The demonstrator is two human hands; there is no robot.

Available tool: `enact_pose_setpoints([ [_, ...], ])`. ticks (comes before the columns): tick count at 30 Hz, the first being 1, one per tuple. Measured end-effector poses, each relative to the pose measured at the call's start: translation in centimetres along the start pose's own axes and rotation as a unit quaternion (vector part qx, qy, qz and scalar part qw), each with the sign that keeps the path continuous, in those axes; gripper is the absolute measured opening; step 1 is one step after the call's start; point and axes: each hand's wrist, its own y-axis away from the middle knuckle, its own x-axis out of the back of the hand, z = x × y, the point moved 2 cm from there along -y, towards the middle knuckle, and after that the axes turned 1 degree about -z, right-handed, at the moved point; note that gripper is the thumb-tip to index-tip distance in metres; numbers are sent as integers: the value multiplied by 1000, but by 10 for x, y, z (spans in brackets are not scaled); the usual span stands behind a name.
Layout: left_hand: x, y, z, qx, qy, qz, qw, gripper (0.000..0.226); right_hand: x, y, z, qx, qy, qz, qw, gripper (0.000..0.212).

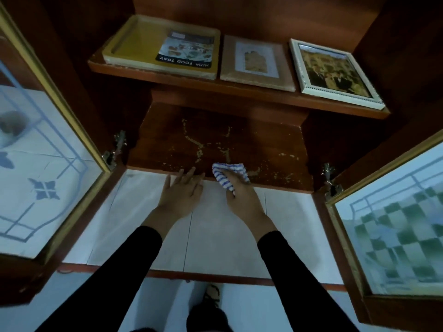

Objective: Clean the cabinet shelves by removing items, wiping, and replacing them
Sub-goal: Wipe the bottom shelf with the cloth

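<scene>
The blue-and-white striped cloth (229,174) is lying bunched at the front edge of the dark, scuffed wooden lower shelf (215,140). The right hand (242,197) is pressing it down, fingers curled over the fabric and gripping it, seemingly to bear on the pale scratched patches. The left hand (183,192) is resting just beside it, fingers straight, spread and holding nothing, touching the shelf's lip and the pale tiled ledge (215,236), probably bracing the lean inward. The shelf is carrying nothing else, so wiping looks under way. The upper wooden shelf (239,86) is holding a yellow packaged food tray (134,46), a brown frame (256,63) and a white picture frame (335,73), all flat, likely awaiting their turn.
</scene>
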Motion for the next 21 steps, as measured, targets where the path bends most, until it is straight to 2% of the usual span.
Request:
enact_pose_setpoints([
  [4,4,27,-9,-24,51,4,998,48,9,42,-30,-43,-102,66,992,46],
  [10,15,89,-25,-117,55,22,991,44,-18,97,-75,-96,-121,124,980,42],
  [14,14,145,-44,-191,89,7,978,60,-39,145,-109,-159,-161,170,959,41],
  [21,-5,204,-82,-218,88,17,972,30,-64,221,-141,-221,-159,235,933,40],
])
